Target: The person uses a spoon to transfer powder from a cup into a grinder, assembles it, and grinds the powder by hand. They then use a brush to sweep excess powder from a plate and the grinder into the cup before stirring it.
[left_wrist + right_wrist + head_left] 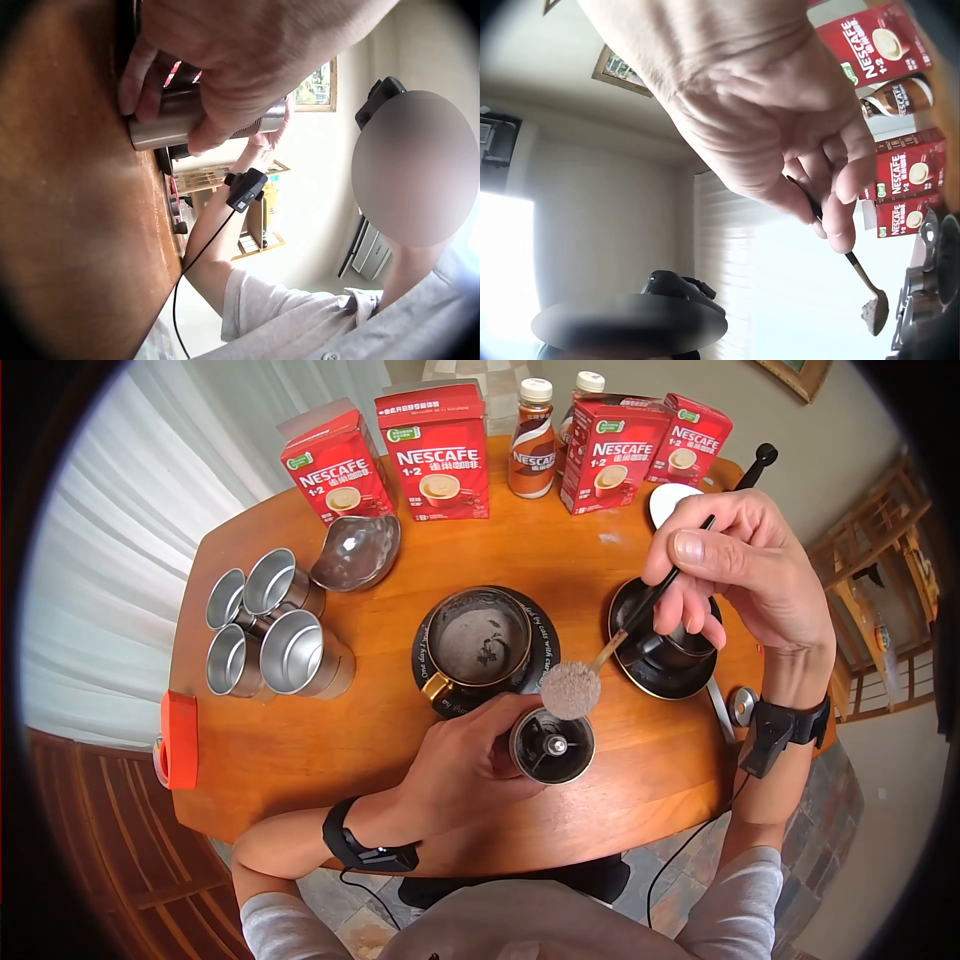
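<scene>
Wood table (620,560): L hand (460,760) grips grinder (552,745), R hand (745,565) holds spoon (572,688).

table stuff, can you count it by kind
red Nescafe boxes: 4
coffee bottles: 2
steel cups: 4
black saucers: 2
spoon: 1
steel grinder: 1
glass bowl: 1
Total: 15

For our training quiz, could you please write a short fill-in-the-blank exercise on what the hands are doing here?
1. The right hand holds a ____ heaped with brown powder.
2. The left hand grips a steel ____ standing on the table.
3. The cup with the gold handle sits on a ____ saucer.
4. Behind it stand four red ____ boxes.

Missing words: spoon; grinder; black; Nescafe
</scene>
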`<state>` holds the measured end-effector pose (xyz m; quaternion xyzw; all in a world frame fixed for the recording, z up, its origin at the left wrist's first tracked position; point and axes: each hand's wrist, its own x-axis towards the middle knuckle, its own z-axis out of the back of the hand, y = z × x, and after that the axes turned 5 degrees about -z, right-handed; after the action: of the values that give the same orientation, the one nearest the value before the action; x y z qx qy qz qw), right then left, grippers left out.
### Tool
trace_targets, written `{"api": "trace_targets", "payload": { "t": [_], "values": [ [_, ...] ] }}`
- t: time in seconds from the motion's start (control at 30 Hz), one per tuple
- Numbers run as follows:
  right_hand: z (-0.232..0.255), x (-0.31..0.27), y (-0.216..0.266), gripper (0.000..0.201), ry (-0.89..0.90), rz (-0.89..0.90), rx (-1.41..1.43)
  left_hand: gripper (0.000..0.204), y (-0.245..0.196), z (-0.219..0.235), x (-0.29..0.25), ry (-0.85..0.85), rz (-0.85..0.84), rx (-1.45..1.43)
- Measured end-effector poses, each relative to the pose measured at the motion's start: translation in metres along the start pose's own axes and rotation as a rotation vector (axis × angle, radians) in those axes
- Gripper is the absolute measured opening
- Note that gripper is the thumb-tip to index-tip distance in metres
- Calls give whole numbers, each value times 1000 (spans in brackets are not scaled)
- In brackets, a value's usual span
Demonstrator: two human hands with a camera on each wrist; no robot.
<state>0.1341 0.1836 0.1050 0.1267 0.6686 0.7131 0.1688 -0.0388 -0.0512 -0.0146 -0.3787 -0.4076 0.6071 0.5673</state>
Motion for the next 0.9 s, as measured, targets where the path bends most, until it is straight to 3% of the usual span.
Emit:
{"api": "trace_targets", "payload": {
  "t": [0.37, 0.43, 0.53, 0.67, 0.9],
  "values": [
    [-17, -15, 17, 24, 2, -32, -194, 50, 1, -1, 0, -2, 9, -28],
    [-26, -25, 24, 23, -66, -44, -233, 50, 0, -1, 0, -3, 4, -13],
    [-33, -32, 24, 22, -68, 70, -276, 53, 0, 0, 1, 1, -5, -23],
    [-35, -34, 15, 16, 39, 409, -493, 59, 2, -2, 0, -26, -39, -24],
    [-45, -37, 9, 18, 52, 594, -703, 63, -1, -1, 0, -34, -63, 19]
  ]
}}
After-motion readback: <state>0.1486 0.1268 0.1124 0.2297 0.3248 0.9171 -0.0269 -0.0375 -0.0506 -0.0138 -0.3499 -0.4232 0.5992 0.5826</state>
